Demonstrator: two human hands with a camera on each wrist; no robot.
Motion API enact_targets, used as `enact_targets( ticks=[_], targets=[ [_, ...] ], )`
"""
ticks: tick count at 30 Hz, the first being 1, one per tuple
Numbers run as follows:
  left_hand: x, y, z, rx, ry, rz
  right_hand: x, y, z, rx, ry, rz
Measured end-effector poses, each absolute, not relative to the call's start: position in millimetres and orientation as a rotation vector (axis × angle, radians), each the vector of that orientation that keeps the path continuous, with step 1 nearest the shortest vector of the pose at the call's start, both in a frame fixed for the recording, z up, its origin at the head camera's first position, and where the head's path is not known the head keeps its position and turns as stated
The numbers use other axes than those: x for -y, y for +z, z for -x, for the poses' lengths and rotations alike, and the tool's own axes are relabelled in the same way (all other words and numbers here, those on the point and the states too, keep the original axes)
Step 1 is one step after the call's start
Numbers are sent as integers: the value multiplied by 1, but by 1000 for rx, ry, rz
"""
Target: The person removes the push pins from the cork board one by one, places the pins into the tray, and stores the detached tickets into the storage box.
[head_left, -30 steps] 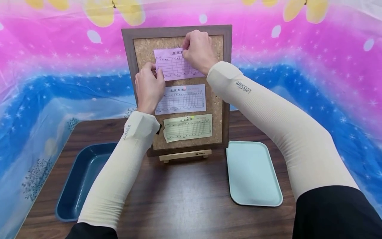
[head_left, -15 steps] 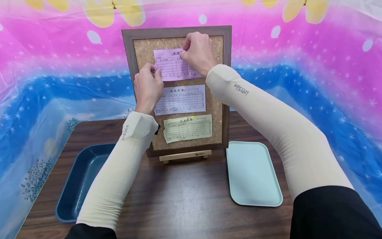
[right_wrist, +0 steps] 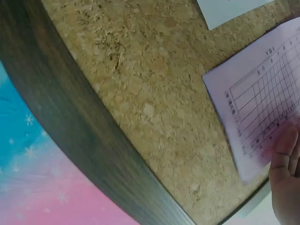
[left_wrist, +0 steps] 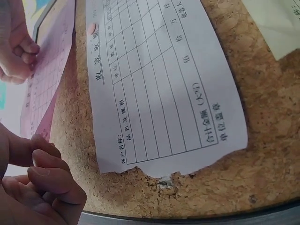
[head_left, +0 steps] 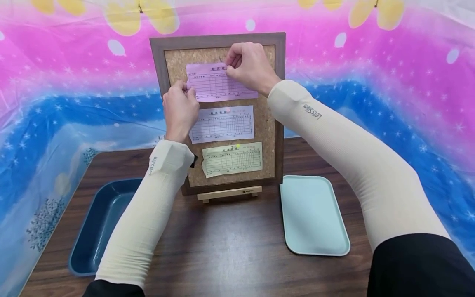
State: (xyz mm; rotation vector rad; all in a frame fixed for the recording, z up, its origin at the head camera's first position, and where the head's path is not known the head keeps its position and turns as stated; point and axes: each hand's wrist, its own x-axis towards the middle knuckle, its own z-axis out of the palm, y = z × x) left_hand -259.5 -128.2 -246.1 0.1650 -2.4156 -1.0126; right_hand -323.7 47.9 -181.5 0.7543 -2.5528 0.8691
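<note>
A pink receipt slip (head_left: 208,84) lies at the top of the framed corkboard (head_left: 265,136). My left hand (head_left: 181,109) pinches its left edge between thumb and fingers. The right hand (head_left: 250,66) has thumb and forefinger at the slip's top edge, covering its upper right part; in the right wrist view the thumb (right_wrist: 285,140) lies against the slip's printed face. Whether a pin is between those fingertips is hidden. Below hang a white receipt (head_left: 222,126) with a pink pin (head_left: 228,110) and a pale yellow receipt (head_left: 231,161) with a yellow-green pin (head_left: 238,146).
The board leans on a small wooden easel (head_left: 230,193) on the brown table (head_left: 222,247). A dark blue tray (head_left: 83,247) stands at the left, partly behind the left forearm. At the right lies a light green tray (head_left: 315,218). A patterned cloth (head_left: 378,103) surrounds the table.
The pink slip has shifted a little left and slightly down, along with the left hand. A gap has appeared between the right thumb and curled forefinger. The lower receipts stay in place on the board.
</note>
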Motion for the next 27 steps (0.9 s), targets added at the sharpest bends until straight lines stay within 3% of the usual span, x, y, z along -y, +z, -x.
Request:
enact_targets(
  ticks=[9, 27],
  targets=[
    [137, -249, 259, 2392, -1055, -154, -59, -182, 321, 2472, 882, -920],
    [178, -250, 235, 2278, -1095, -203, -85, -182, 324, 2436, 776, -925]
  ],
)
